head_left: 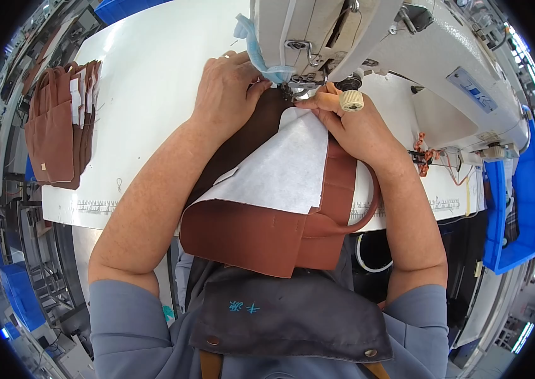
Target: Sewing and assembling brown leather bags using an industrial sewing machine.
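Note:
A reddish-brown leather bag piece [242,237] with a looped handle [371,202] hangs over the table's front edge toward my lap. Its white backing [280,170] is folded upward, beside a dark brown fabric panel [236,151]. The far ends of these layers meet at the presser foot [296,91] of a white sewing machine [431,63]. My left hand [226,88] is closed at the dark panel's edge, just left of the foot. Close by on the right, thumb and forefinger of my right hand [352,126] pinch the white-backed corner. The needle's tip is hard to make out.
Several similar brown leather pieces [53,132] lie stacked at the table's left edge. A blue bin [513,202] stands at the right. Orange thread [427,155] hangs beside the machine base, and a ruler strip [97,206] runs along the table's front [147,44].

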`<state>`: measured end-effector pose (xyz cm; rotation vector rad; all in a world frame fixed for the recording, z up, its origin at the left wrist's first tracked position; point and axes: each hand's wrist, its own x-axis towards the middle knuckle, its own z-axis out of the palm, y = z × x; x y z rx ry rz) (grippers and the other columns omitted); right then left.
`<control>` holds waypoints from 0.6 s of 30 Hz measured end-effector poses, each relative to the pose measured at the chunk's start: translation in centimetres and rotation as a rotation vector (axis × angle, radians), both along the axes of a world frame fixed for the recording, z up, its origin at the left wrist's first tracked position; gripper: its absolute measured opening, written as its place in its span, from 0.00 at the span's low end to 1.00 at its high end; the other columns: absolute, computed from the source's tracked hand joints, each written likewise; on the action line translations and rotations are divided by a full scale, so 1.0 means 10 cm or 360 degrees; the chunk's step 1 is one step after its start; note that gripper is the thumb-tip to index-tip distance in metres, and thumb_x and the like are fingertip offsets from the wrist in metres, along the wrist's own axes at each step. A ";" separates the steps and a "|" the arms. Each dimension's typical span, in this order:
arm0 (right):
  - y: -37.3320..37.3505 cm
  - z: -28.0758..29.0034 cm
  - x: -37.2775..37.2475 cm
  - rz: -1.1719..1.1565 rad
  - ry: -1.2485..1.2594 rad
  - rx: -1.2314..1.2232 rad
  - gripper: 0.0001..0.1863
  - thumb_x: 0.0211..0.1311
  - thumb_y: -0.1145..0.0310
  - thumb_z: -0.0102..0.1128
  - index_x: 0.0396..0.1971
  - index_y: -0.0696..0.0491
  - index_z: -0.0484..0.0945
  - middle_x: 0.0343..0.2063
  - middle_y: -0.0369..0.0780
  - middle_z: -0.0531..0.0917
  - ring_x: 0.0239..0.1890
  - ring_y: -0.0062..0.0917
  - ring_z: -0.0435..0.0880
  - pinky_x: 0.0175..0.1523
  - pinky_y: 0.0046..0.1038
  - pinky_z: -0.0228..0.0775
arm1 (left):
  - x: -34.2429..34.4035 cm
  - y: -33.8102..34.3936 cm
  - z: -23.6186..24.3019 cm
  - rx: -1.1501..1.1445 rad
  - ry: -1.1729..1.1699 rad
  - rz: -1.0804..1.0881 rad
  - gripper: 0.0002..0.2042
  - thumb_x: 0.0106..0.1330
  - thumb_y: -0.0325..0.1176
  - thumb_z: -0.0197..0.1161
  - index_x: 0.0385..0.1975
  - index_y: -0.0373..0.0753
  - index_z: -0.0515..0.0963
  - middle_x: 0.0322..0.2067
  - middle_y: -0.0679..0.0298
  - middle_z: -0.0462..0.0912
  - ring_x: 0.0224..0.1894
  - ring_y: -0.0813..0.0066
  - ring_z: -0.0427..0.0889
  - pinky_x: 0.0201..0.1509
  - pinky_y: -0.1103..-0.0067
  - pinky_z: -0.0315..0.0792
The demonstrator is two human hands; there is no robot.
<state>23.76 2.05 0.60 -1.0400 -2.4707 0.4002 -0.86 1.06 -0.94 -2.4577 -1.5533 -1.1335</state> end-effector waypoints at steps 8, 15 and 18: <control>0.03 -0.04 0.02 0.0013 0.0059 0.0047 0.07 0.66 0.70 0.62 0.36 0.59 0.82 0.33 0.47 0.81 0.36 0.44 0.84 0.41 0.40 0.77 | 0.11 -0.33 0.36 -0.0826 -0.0330 0.0016 0.07 0.60 0.31 0.72 0.35 0.36 0.88 0.33 0.60 0.85 0.39 0.61 0.84 0.48 0.69 0.76; 0.00 0.01 0.00 0.0085 0.0099 0.0056 0.07 0.64 0.73 0.61 0.40 0.52 0.85 0.37 0.43 0.82 0.40 0.40 0.84 0.45 0.39 0.78 | 0.12 -0.52 0.22 -0.0453 0.0009 -0.0196 0.10 0.62 0.33 0.71 0.40 0.36 0.87 0.40 0.61 0.83 0.42 0.64 0.83 0.51 0.69 0.77; -0.02 0.03 0.00 0.0103 0.0075 0.0087 0.09 0.65 0.73 0.60 0.42 0.49 0.86 0.38 0.42 0.82 0.41 0.39 0.85 0.47 0.38 0.79 | 0.14 -0.57 0.18 -0.0291 0.0166 -0.0161 0.11 0.64 0.34 0.70 0.42 0.38 0.87 0.42 0.63 0.81 0.44 0.64 0.81 0.52 0.68 0.76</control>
